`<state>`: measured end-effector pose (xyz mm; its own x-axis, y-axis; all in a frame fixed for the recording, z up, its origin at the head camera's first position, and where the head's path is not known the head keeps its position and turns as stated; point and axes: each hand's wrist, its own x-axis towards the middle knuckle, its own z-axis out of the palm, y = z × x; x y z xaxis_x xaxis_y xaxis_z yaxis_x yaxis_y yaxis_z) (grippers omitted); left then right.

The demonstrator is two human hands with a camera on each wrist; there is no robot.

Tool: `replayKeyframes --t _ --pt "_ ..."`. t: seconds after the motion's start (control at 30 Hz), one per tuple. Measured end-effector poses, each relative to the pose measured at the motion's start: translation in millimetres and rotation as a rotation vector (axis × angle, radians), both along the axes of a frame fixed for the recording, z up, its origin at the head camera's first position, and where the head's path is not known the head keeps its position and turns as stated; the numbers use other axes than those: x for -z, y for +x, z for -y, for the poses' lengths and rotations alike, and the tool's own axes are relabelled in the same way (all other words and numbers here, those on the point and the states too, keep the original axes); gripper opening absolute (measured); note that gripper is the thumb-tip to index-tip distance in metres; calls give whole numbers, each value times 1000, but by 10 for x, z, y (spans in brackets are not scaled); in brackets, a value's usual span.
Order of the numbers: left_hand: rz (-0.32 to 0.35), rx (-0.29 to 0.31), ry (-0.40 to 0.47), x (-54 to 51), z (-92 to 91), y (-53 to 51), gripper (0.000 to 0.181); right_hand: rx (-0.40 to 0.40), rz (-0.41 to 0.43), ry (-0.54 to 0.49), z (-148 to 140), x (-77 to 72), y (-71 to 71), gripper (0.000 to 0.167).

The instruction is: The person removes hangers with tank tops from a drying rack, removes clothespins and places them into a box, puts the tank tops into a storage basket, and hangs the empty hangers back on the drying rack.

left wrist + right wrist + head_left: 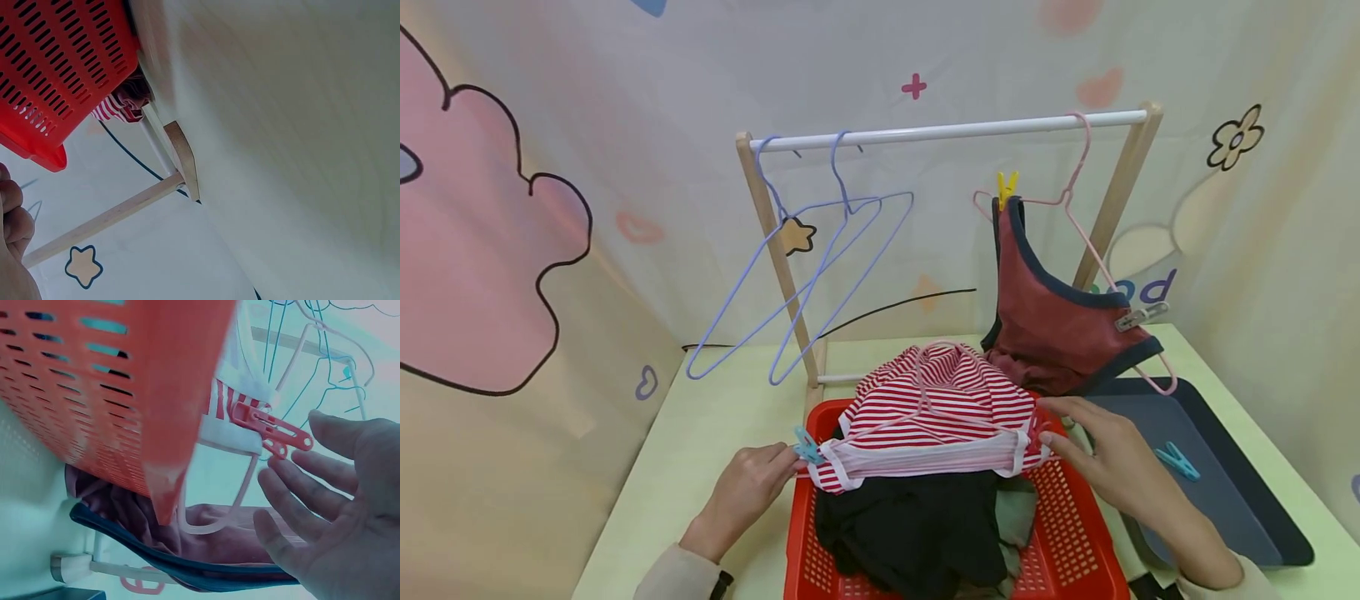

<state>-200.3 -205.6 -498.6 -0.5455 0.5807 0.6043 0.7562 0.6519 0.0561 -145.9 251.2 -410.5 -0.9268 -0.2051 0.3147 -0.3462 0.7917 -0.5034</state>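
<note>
A red-and-white striped garment on a pink hanger lies over the red basket. A light-blue clothespin is on its left end, where my left hand pinches the hanger end. Curled fingers of that hand show at the edge of the left wrist view. At the garment's right end is a red clothespin. In the right wrist view, my right hand has its fingers spread beside this red clothespin, not closed on it.
Black clothing lies in the basket. Behind stands a rack with a white bar, two blue hangers and a maroon top clipped on a pink hanger. A dark tray at right holds a blue clothespin.
</note>
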Motion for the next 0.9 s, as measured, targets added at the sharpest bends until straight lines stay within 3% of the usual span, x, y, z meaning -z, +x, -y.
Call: replayKeyframes --t 0.23,0.53,0.67,0.9 --pt "-19 9 -12 -13 -15 -3 17 -33 28 -13 -49 30 -56 41" --pt "-20 2 -15 -19 -11 1 24 -15 -58 13 -54 36 -66 30" --pt "-20 1 -18 -5 -1 -4 19 13 -93 -15 -31 22 -56 27" --pt "-3 -8 -24 0 6 13 28 58 -152 -95 -11 -38 -37 25"
